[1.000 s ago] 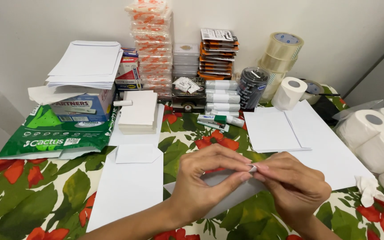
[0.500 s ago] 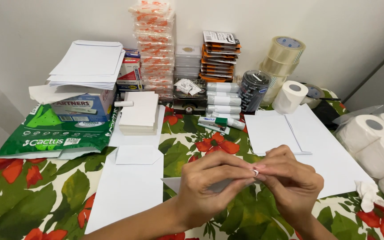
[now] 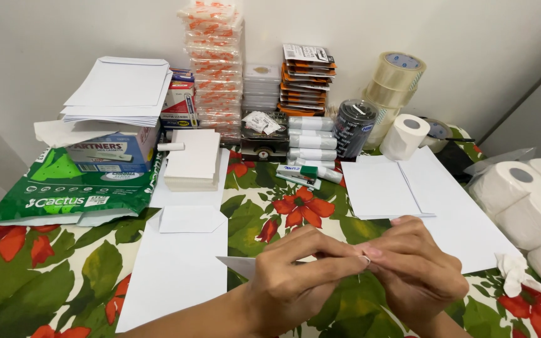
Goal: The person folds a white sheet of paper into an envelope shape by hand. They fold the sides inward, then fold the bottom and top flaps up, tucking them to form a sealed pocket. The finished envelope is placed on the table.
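White envelope lies near the front edge of the worktop, mostly hidden under the two hands, with only one pointed corner showing to the left of them. We note the left hand and the right hand meeting fingertip to fingertip over it; the fingers of both are pressed together in a pinch on a small pale item at the meeting point, which may be a strip or an edge of the paper, but the view is too poor for us to tell which.

To the left of the hands a larger white envelope lies flat with its flap open towards the far side, and beyond it sits a stack of small white envelopes. Flat white sheets lie to the right, rolls of tissue at the right edge, and clear tape rolls against the far wall.

In our judgement the pinch is best done with both hands kept low and close to the paper, the pull kept slow and even, and the envelope held flat so that it neither creases nor slides on the flowered cloth.
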